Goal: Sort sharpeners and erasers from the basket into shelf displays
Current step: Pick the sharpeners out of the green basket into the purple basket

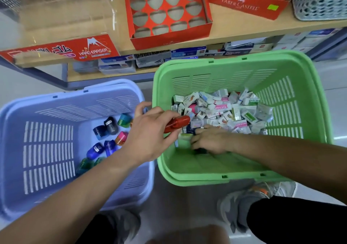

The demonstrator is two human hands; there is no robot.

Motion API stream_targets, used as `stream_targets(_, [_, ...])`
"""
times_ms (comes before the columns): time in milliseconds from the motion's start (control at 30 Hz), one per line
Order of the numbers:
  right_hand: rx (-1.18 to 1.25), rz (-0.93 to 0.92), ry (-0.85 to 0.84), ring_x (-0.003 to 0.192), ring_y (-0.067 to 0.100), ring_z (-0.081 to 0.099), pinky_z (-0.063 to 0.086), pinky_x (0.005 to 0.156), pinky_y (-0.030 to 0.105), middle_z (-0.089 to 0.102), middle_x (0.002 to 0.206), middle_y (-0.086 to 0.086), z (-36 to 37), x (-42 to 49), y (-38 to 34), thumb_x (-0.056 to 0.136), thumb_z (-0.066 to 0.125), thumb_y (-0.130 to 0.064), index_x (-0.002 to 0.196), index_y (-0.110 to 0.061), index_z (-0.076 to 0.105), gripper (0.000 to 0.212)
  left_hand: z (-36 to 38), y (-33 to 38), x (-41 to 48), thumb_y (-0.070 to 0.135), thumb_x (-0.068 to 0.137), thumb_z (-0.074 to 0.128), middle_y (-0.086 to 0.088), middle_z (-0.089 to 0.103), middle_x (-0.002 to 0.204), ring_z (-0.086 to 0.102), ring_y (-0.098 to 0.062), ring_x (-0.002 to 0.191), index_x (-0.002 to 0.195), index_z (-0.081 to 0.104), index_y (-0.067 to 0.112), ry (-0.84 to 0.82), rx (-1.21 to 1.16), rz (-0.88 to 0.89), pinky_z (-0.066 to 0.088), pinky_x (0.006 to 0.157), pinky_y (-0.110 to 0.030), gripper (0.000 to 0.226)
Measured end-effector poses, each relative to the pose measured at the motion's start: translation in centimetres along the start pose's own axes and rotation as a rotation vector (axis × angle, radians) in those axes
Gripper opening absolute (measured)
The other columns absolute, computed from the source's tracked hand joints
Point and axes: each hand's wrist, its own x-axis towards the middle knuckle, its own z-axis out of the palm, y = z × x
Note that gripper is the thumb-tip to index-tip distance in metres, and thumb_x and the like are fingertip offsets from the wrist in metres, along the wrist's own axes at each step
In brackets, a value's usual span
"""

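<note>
Left hand (150,135) pinches a red sharpener (177,124) over the green basket (244,65); right hand (210,140) rests among erasers (225,110), grip unclear. Best dropped gently into the blue basket (65,98).

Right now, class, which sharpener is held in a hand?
The red sharpener, gripped by the left hand over the green basket; the other sharpeners lie in the blue basket.
</note>
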Motion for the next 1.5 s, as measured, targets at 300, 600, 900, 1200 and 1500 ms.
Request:
stream_targets(300, [0.188,0.203,0.277,0.116,0.026,0.055,0.057,0.083,0.041,0.046,0.139,0.007,-1.9,-1.2,0.6,0.090,0.052,-0.050,0.144,-0.022,0.045,0.062,-0.3,0.4,0.0,0.051,0.090,0.055,0.010,0.070,0.085,0.062,-0.012,0.085,0.114,0.065,0.028,-0.013,0.018,-0.011,0.022,0.109,-0.040,0.035])
stream_targets(600, [-0.122,0.213,0.194,0.128,0.030,0.045,0.058,0.079,0.042,0.036,0.151,0.010,-2.1,-0.1,-0.8,0.092,0.044,-0.055,0.150,-0.019,0.037,0.068,-0.6,1.0,0.1,0.049,0.088,0.060,0.011,0.068,0.081,0.062,-0.012,0.083,0.111,0.067,0.030,-0.046,0.083,-0.020,0.021,0.109,-0.039,0.030])
stream_targets(900, [-0.129,0.126,0.094,0.137,0.022,0.044,0.057,0.085,0.035,0.050,0.146,-0.005,-1.8,-0.1,-0.2,0.087,0.072,-0.028,0.140,-0.034,0.051,0.057,-0.4,0.9,0.1,0.046,0.088,0.062,0.012,0.067,0.081,0.061,-0.011,0.083,0.110,0.068,0.028,-0.017,0.081,-0.030,0.020,0.110,-0.037,0.029])
stream_targets(1200, [0.423,0.259,0.321,0.089,0.016,0.058,0.053,0.072,0.030,0.057,0.101,-0.004,-6.4,-2.7,-0.8,0.072,0.080,-0.034,0.116,-0.030,0.061,0.048,-3.6,0.8,0.3,0.059,0.090,0.054,0.007,0.065,0.094,0.056,-0.013,0.088,0.118,0.061,0.028,-0.173,-0.143,-0.127,0.041,0.094,-0.030,0.043])
stream_targets(1500, [0.666,0.241,0.906,0.087,0.007,0.056,0.038,0.075,0.006,0.059,0.098,-0.007,-19.1,-5.7,-10.7,0.073,0.087,-0.034,0.108,-0.023,0.069,0.041,-11.2,-5.0,-4.9,0.030,0.091,0.072,0.005,0.067,0.078,0.064,-0.011,0.064,0.101,0.062,0.028,-0.091,-0.270,-0.536,0.049,0.061,-0.030,0.015])
